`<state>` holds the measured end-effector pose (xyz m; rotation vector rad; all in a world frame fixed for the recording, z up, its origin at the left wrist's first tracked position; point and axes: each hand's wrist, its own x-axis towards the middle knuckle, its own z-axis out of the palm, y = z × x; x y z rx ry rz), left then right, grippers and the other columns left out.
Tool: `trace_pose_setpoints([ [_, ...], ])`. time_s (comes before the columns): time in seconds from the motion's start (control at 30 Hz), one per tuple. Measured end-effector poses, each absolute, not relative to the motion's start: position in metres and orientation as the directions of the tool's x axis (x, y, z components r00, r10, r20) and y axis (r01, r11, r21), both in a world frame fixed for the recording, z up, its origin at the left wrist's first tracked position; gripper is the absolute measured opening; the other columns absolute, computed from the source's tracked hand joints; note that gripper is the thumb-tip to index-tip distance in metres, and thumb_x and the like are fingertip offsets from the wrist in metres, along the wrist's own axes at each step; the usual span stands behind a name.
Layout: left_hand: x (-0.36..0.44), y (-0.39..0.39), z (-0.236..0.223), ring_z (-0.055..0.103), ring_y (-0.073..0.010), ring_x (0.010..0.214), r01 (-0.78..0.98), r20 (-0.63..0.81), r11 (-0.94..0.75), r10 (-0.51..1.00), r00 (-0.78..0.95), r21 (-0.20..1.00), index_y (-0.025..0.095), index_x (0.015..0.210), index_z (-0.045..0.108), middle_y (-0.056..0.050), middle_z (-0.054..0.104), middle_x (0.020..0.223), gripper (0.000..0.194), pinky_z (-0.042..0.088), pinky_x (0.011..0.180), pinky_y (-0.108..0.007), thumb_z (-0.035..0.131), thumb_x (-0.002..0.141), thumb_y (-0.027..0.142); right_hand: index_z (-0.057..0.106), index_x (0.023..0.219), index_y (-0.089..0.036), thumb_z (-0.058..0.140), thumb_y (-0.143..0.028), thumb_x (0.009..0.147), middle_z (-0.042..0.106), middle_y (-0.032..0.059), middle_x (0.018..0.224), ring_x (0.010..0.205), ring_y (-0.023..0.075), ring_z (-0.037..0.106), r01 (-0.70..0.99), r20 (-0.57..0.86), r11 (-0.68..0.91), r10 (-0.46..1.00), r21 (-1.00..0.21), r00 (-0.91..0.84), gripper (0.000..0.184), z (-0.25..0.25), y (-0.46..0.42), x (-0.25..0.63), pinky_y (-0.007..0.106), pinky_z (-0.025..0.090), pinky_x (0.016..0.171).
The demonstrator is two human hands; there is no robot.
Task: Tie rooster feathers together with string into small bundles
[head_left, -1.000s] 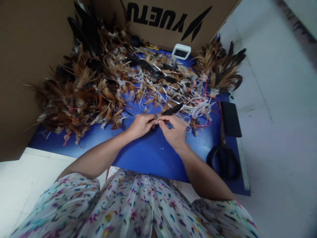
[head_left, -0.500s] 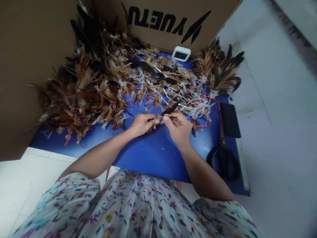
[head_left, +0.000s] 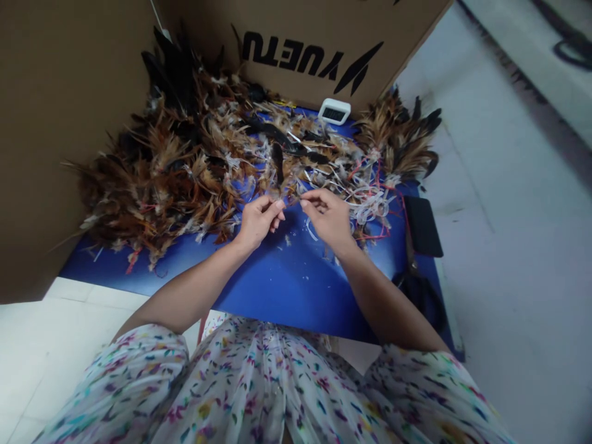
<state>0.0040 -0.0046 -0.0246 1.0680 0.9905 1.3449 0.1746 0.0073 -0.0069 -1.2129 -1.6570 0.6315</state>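
My left hand (head_left: 261,223) is closed in a pinch at the front of the feather pile. A dark feather (head_left: 277,161) stands up from its fingertips, with its lower end hidden by the thumb. To the right, my right hand (head_left: 327,221) also pinches, thumb against forefinger. Some wispy fluff shows at its fingertips, too small to make out exactly. A small gap separates the two hands. Brown and grey loose feathers (head_left: 314,145) lie just beyond them, and white strips (head_left: 372,206) are tangled beside my right hand.
A heap of brown feather bunches (head_left: 152,166) covers the left side of the blue table (head_left: 272,287). More bunches (head_left: 400,139) lie at the right. Behind stand cardboard walls (head_left: 296,55) and a small white digital timer (head_left: 335,111). A black phone (head_left: 423,226) and black-handled scissors (head_left: 420,296) lie near the right edge.
My hands have drawn apart and moved slightly away from me. The dark feather, earlier slanting up toward the right hand, now stands upright above the left. The view has shifted slightly.
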Motion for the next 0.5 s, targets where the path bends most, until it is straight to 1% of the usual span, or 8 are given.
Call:
trace_pose_setpoints([
  [0.07,0.003,-0.002,-0.025,0.045,-0.0034,0.037,-0.27,0.065,-0.076,0.997,-0.051,0.96,0.016,0.066,0.06,0.004,0.057,0.051,0.042,0.036,0.033,-0.015,0.077,0.075,0.054,0.07,0.087,-0.019,0.058,-0.019,0.086,0.071,0.0043,0.089,0.078,0.0163,0.065,0.541,0.459,0.492,0.864,-0.681,-0.208,0.013,-0.001,0.022,0.166,0.032,0.053,0.076],
  [0.13,0.002,0.0,-0.024,0.045,-0.0033,0.037,-0.292,0.067,-0.094,0.993,-0.1,0.952,0.016,0.068,0.06,0.004,0.059,0.054,0.043,0.035,0.033,-0.015,0.077,0.074,0.055,0.071,0.091,-0.018,0.051,-0.013,0.087,0.072,0.0068,0.095,0.089,0.0191,0.066,0.613,0.469,0.575,0.812,-0.542,-0.347,0.021,0.004,0.04,0.155,0.034,0.051,0.085],
  [0.2,0.002,0.001,-0.023,0.045,-0.0032,0.037,-0.31,0.064,-0.103,0.989,-0.133,0.945,0.016,0.068,0.059,0.005,0.059,0.054,0.043,0.035,0.032,-0.015,0.078,0.072,0.055,0.072,0.098,-0.016,0.044,-0.008,0.089,0.072,0.0103,0.103,0.097,0.021,0.065,0.66,0.411,0.612,0.788,-0.435,-0.459,0.03,0.007,0.061,0.144,0.035,0.049,0.09],
  [0.23,0.002,0.001,-0.023,0.045,-0.0031,0.037,-0.316,0.061,-0.104,0.988,-0.143,0.943,0.016,0.069,0.059,0.005,0.058,0.054,0.043,0.034,0.032,-0.015,0.078,0.072,0.055,0.072,0.1,-0.015,0.043,-0.007,0.089,0.072,0.0114,0.106,0.1,0.0218,0.064,0.69,0.375,0.61,0.79,-0.391,-0.485,0.032,0.007,0.072,0.138,0.035,0.049,0.091],
  [0.37,0.001,0.002,-0.022,0.044,-0.0028,0.038,-0.325,0.051,-0.102,0.986,-0.161,0.94,0.016,0.069,0.058,0.005,0.058,0.054,0.043,0.034,0.032,-0.015,0.078,0.072,0.055,0.073,0.098,-0.015,0.043,-0.013,0.092,0.072,0.0118,0.111,0.103,0.0245,0.063,0.755,0.211,0.61,0.792,-0.24,-0.572,0.031,0.008,0.105,0.117,0.034,0.048,0.085],
  [0.43,0.001,0.002,-0.022,0.045,-0.0029,0.038,-0.325,0.044,-0.097,0.985,-0.166,0.941,0.016,0.07,0.058,0.005,0.059,0.055,0.043,0.034,0.033,-0.015,0.078,0.072,0.055,0.074,0.102,-0.015,0.042,-0.017,0.095,0.072,0.0123,0.113,0.105,0.0253,0.063,0.772,0.134,0.61,0.792,-0.18,-0.595,0.032,0.008,0.115,0.109,0.033,0.048,0.083],
  [0.5,0.0,0.002,-0.022,0.045,-0.003,0.038,-0.325,0.034,-0.089,0.985,-0.17,0.942,0.016,0.07,0.058,0.005,0.058,0.055,0.044,0.034,0.033,-0.015,0.077,0.073,0.055,0.073,0.109,-0.014,0.04,-0.019,0.097,0.071,0.0139,0.117,0.109,0.0264,0.064,0.778,0.069,0.618,0.786,-0.112,-0.614,0.035,0.006,0.12,0.102,0.034,0.048,0.084],
])
